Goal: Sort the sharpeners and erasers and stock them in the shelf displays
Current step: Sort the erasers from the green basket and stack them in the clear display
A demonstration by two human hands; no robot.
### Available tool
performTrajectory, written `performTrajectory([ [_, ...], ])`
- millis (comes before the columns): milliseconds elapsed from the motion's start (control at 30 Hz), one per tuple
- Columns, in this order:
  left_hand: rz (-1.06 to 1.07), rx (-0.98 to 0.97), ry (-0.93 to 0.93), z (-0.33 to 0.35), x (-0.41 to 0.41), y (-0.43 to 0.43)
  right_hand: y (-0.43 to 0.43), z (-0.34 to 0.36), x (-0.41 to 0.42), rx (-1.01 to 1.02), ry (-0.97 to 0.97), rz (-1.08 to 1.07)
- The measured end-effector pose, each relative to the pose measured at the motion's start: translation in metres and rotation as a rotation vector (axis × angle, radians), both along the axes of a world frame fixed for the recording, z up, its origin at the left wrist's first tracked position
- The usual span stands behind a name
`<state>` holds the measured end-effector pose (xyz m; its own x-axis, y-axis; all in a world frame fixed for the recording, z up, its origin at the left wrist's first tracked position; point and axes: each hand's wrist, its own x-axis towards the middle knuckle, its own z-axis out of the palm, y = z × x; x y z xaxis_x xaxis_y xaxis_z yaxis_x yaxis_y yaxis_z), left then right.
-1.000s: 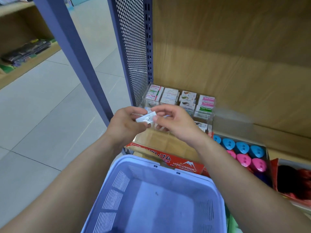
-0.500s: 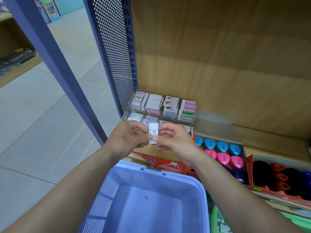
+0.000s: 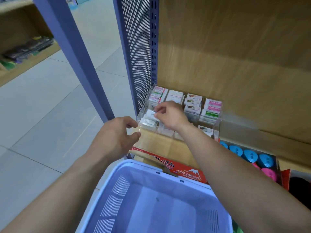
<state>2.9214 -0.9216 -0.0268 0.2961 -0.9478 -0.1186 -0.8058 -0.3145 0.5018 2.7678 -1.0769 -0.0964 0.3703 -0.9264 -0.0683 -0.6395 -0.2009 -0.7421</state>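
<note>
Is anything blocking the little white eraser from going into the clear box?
Nothing visible does. The right hand pinches the white eraser right at the open-topped front-left compartment of the clear display. The left hand sits by the front corner, not over the compartment.

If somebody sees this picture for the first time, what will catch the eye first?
Probably the right hand, pinching a small white eraser over the clear display case at the back left of the shelf, with the left hand close by its front edge. Next, the big blue basket fills the bottom, and bright blue and pink sharpeners line up at the right.
</note>
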Motion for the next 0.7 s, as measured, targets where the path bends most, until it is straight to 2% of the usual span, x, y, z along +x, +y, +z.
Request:
performTrajectory([
  [167, 0.022, -0.009, 0.042, -0.001, 0.002, -0.006, -0.018, -0.015, 0.026, -0.080, 0.266, 0.077],
  [333, 0.022, 0.018, 0.095, -0.001, 0.001, -0.010, -0.018, -0.020, 0.025, -0.172, 0.402, 0.158],
  [467, 0.007, 0.024, 0.100, 0.002, -0.005, -0.010, -0.003, -0.012, 0.015, -0.144, 0.394, 0.233],
  [533, -0.008, 0.030, 0.097, 0.006, -0.010, -0.010, 0.009, 0.001, 0.005, -0.119, 0.382, 0.220],
  [700, -0.110, 0.045, 0.076, 0.013, -0.040, -0.002, 0.062, 0.040, -0.052, -0.209, 0.310, 0.131],
])
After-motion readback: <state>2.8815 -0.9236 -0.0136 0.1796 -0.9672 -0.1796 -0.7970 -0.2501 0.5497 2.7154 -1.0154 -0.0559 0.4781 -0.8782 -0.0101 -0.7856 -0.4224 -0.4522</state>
